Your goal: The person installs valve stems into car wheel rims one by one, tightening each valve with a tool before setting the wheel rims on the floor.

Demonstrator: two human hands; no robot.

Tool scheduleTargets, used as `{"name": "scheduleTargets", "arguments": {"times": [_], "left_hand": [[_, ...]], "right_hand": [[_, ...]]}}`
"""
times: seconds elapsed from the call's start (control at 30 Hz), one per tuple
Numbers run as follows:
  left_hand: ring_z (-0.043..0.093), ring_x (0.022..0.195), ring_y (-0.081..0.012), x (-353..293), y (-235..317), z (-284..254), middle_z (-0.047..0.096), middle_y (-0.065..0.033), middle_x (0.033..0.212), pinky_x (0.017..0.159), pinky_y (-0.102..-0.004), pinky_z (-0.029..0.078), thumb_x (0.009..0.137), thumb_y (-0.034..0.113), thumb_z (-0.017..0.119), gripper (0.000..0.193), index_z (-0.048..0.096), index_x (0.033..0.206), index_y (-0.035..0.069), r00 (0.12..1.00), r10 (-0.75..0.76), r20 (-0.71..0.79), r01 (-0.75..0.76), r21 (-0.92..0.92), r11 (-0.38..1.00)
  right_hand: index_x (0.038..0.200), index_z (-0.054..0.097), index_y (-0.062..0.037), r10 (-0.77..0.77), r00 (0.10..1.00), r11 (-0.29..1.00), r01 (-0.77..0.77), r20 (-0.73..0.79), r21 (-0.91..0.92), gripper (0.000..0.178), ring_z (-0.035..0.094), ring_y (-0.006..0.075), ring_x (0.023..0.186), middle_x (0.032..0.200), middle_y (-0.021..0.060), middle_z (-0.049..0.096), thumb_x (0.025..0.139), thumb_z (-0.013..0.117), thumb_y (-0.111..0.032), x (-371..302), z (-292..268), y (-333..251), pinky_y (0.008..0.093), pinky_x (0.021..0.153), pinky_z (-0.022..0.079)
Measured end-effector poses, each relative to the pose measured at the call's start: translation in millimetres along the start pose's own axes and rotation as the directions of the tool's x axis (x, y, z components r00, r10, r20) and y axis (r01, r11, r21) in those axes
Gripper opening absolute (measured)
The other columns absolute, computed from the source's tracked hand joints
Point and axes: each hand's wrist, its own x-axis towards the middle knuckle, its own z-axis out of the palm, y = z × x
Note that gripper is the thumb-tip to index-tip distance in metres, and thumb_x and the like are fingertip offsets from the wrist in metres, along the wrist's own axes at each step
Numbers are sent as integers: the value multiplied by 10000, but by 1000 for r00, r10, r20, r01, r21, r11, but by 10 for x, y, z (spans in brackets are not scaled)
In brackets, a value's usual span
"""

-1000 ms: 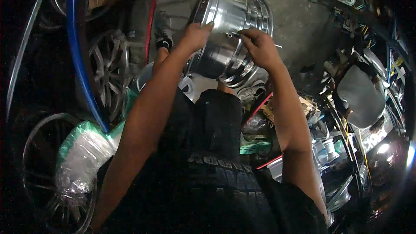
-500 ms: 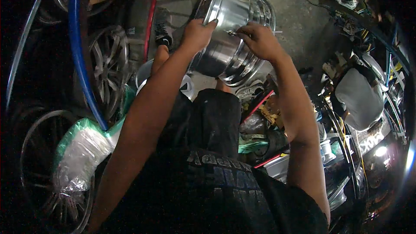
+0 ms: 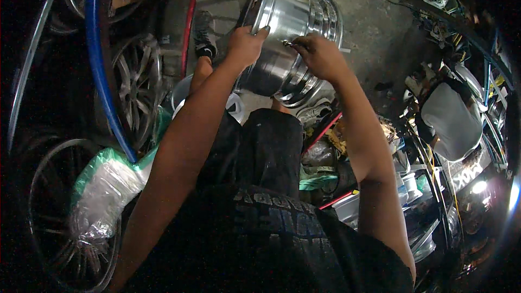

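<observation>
Rim (image 3: 290, 8), one, silver, tilted, in front of the person's knees. Left hand (image 3: 247, 45), curled closed over the rim's left edge, thumb on the barrel. Right hand (image 3: 321, 57), fingers bunched in a pinch on a small metal piece (image 3: 287, 43) at the barrel wall; whether the piece is fixed there, cannot tell. At left: blue tube (image 3: 99, 76), spoked wheel (image 3: 135, 92), plastic wrap (image 3: 103, 206).

Two hands (image 3: 247, 46); one polished wheel barrel (image 3: 287, 20); two shoes (image 3: 204, 33); one thick blue tube (image 3: 98, 65); at least two spoked wheels (image 3: 135, 91).
</observation>
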Motion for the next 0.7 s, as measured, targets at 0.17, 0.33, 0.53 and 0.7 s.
{"name": "scheduleTargets", "arguments": {"times": [0.17,0.33,0.53,0.7], "left_hand": [[646,723,-381,18,19,-4,654,-220,731,693,-441,490,821,416,635,438,680,831,-19,996,28,-81,-18,130,991],[655,752,-390,-27,24,4,658,-219,737,706,-440,500,818,424,633,448,681,841,-21,979,148,-141,-132,116,984],[655,741,-396,6,2,5,662,-221,727,713,-434,512,812,408,649,429,683,845,-18,994,52,-94,-46,64,997],[655,721,-382,73,-85,86,653,-212,700,692,-435,504,808,409,649,425,683,840,-13,956,185,-226,-138,210,968]], "right_hand": [[1068,633,-45,293,945,917,-234,-146,322,239,630,375,961,1026,206,649,931,518,-204,-170,370,-242,469,833,492],[1139,470,-28,721,691,221,-165,-47,961,242,618,287,854,980,169,613,938,525,-154,-23,756,-835,388,727,497],[1100,486,-29,685,723,-251,126,84,960,200,598,186,788,897,89,596,937,528,-137,126,885,-1139,323,607,503],[1045,543,-8,563,825,-41,-40,57,998,159,637,190,812,921,94,629,950,528,-134,-274,855,-710,320,635,545]]}}
